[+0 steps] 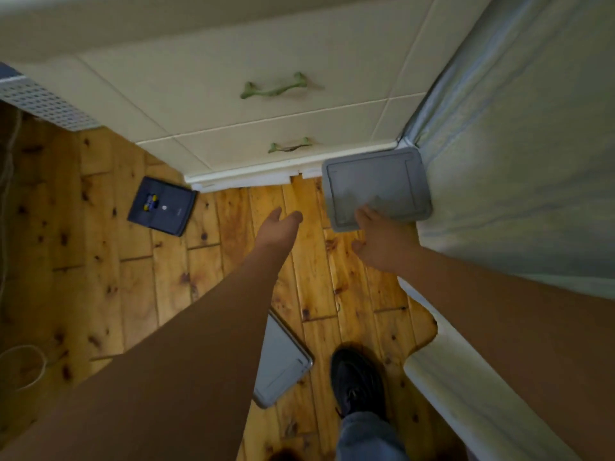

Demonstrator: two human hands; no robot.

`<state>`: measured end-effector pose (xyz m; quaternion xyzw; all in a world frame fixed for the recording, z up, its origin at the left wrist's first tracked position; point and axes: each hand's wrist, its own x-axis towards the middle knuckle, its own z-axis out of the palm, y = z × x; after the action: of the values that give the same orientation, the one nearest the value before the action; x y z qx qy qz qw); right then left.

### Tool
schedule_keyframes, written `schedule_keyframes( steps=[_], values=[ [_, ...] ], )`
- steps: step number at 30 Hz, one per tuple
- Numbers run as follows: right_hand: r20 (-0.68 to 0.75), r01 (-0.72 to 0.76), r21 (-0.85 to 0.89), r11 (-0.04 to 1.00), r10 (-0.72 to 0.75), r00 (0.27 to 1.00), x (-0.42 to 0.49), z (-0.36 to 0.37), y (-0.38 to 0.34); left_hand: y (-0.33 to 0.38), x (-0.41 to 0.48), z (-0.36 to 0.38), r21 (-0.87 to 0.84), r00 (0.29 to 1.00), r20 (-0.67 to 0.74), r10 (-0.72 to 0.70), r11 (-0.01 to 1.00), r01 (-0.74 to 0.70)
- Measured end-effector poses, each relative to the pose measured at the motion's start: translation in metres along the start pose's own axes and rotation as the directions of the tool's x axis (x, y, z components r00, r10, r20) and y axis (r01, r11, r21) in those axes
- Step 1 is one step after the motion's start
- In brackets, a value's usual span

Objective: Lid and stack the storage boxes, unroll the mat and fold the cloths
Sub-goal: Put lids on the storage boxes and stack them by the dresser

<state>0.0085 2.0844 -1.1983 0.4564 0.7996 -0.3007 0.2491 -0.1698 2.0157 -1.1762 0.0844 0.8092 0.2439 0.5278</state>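
Note:
A grey storage box with its lid on (376,181) sits in the corner between the cabinet and the bed. My right hand (379,242) grips its near edge, one finger on top of the lid and the thumb spread to the left. Beside it, my left hand (279,224) hovers over the floor with straight fingers and holds nothing. A second grey lid or lidded box (283,364) lies on the floor near my foot, partly hidden by my left arm. Neither mat nor cloths are in view.
The cream cabinet (233,94) with two green-handled drawers stands ahead. A bed with a pale cover (519,161) fills the right side. A dark blue box holding batteries (163,206) lies on the wooden floor at left. My black shoe (357,377) is below.

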Motion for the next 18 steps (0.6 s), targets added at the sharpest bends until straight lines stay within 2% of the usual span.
schedule_keyframes(
  steps=[4,7,12,18],
  values=[
    [0.014,0.048,-0.017,0.999,-0.048,0.999,-0.039,-0.002,-0.049,-0.015,-0.042,-0.047,0.083,0.999,-0.026,0.046,0.996,-0.044],
    [0.003,0.068,-0.024,0.997,-0.068,0.998,-0.07,-0.011,-0.088,-0.021,-0.081,-0.078,0.237,0.991,-0.006,0.132,0.963,-0.127],
    [-0.025,0.086,-0.073,0.994,-0.088,0.996,-0.146,-0.04,-0.169,-0.031,-0.171,-0.15,0.462,0.957,0.059,0.284,0.842,-0.278],
    [-0.053,0.073,-0.073,0.995,-0.077,0.996,-0.263,-0.074,-0.249,-0.049,-0.294,-0.227,0.647,0.915,0.072,0.396,0.679,-0.345]
  ],
)
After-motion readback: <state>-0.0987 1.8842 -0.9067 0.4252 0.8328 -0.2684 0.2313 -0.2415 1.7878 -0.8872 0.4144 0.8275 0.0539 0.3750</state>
